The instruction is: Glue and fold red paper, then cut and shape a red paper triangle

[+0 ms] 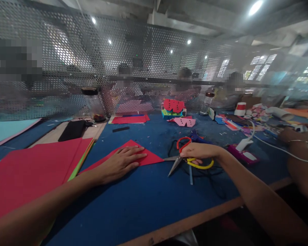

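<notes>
My left hand [124, 159] lies flat, fingers stretched, on a folded piece of red paper [151, 156] on the blue table. To its right, my right hand [201, 151] grips a pair of scissors [176, 163] with one red and one yellow handle. The scissor blades are spread apart, pointing left and down. One blade reaches the right corner of the red paper; whether it overlaps the paper I cannot tell. Behind and below the right hand are a blue glue gun [198, 137], its black cord and a clear glue stick [191, 175].
Large red sheets [38, 171] and a black phone [72, 130] lie at left. Cut paper shapes [173, 106], a jar [92, 106] and a bottle [207, 103] stand near the perforated screen. At right are a purple power strip [243, 154], a white cable and another person's arm [301, 153].
</notes>
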Available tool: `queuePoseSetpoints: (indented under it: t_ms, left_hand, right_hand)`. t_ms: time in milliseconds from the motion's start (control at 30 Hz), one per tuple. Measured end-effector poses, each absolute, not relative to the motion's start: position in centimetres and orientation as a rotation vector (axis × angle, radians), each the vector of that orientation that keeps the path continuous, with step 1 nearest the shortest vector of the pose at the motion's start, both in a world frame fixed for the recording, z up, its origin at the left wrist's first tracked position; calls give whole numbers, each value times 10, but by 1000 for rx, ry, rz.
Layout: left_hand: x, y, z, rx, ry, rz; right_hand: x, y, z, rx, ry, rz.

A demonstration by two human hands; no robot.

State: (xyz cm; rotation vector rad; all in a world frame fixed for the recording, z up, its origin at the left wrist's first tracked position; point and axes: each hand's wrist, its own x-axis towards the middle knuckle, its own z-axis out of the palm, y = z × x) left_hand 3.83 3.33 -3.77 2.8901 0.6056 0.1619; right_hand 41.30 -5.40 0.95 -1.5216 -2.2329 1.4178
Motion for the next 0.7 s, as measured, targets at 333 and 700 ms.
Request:
queuePoseSetpoints:
  t_ms: [333,700]
  left_hand:
    - [40,33,-39,2864,641,143]
    - [43,27,-30,2839,622,135]
  right_hand:
    - [412,-52,9,-1562,-2248,1393]
    - [412,-54,9,-1558,-2195,1434]
